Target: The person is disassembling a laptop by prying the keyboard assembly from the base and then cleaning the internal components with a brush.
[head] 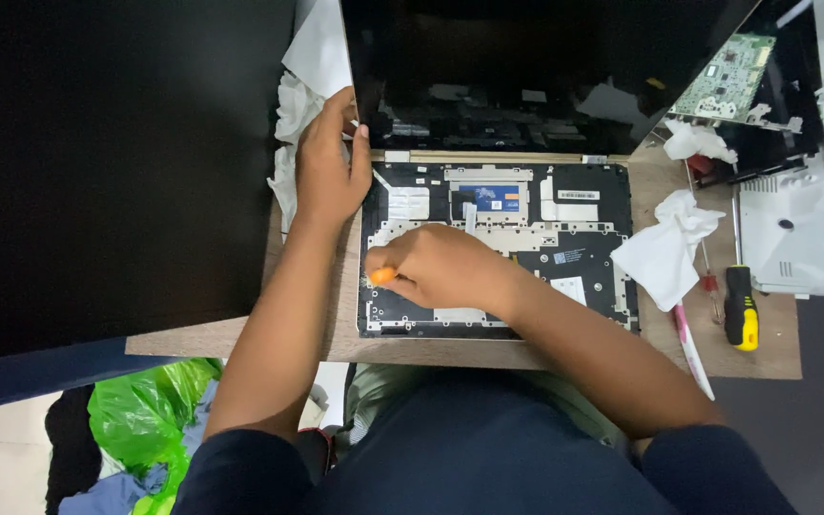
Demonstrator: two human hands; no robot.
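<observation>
**Opened laptop under the brush**

Wooden desk (774, 353) in a dim room, dark wall to the left, and the work sits right in the middle of it. We're looking at a laptop (498, 243) lying near the front edge of the desk with its inner base bared: black panel, silver tape patches, a small blue sticker, screw holes showing. Its dark screen (526, 67) stands up at the back edge.

Right hand (445, 267) comes across the base, fingers clenched around a small orange-handled brush (381, 278) whose pale tip touches the left end of the panel. Left hand (329, 167) sits at the back left corner of the laptop, by the hinge, fingers curled and resting there; I can't tell whether they grasp anything, though crumpled white tissues (290, 124) lie just under and beside it.

Over on the right side of the desk: another wad of tissue (665, 253), a yellow-and-black screwdriver (741, 307) near the front right corner, a pink-and-white tool (690, 343) beside it, and a green circuit board (736, 76) up at the back right.

My read: the opening-up is done, the cleaning is underway at the left end, and the rest of the panel and the closing-up look left to do.
</observation>
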